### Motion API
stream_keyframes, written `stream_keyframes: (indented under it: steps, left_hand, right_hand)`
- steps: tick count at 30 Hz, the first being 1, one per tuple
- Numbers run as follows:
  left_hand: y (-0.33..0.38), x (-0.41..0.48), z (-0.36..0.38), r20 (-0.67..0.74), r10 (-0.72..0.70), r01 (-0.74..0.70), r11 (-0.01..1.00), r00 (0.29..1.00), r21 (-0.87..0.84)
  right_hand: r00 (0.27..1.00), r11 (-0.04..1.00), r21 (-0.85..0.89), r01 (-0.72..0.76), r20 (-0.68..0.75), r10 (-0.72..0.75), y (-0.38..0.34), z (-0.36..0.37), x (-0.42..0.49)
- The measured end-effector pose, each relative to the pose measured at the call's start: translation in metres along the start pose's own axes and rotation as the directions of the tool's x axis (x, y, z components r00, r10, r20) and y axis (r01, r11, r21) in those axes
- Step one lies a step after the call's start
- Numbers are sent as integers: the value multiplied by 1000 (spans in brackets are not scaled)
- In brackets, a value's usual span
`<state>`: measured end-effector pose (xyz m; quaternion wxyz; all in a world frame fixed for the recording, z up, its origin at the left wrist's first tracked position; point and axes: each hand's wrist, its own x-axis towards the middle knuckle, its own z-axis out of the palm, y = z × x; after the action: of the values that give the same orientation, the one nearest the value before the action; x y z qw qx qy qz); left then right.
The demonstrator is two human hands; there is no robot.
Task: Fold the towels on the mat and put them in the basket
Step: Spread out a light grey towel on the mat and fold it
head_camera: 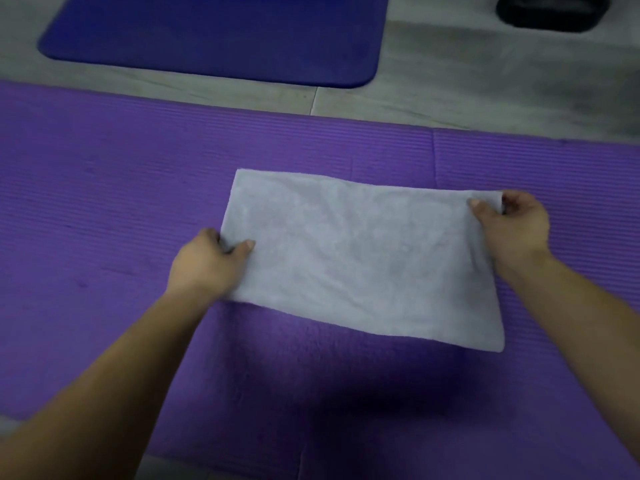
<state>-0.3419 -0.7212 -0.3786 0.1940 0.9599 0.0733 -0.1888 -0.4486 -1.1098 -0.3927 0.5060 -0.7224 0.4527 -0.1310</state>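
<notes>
Towel: one grey towel (363,258) flat on the purple mat (104,202); long axis left to right, right end nearer the person
Left hand (207,265): fingers pinch the left edge
Right hand (512,226): fingers pinch the far right corner
Mats: two; a blue mat (214,32) lies beyond

Pale grey towel (363,258), soft and faintly mottled, spread as a wide rectangle on the ribbed purple mat (104,202). Lies slightly askew, right end nearer the camera. Pinched at the left edge and the far right corner, that corner curled up. No basket clearly identifiable.
</notes>
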Motion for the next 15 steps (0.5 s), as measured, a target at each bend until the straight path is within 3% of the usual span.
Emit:
stream_keyframes:
  steps: [5,8,15]
  left_hand:
    - [-19,-24,8,17,-44,46,986,999,-159]
    - [-14,-20,10,4,-28,28,973,1000,-231]
    - [-18,-13,18,-100,55,-57,998,993,-11]
  right_hand:
    - [984,981,-191,-22,167,55,-10,-13,-15]
    - [977,976,-200,-82,179,119,1,-27,-42]
    - [986,935,-315,164,31,-162,23,-17,-68]
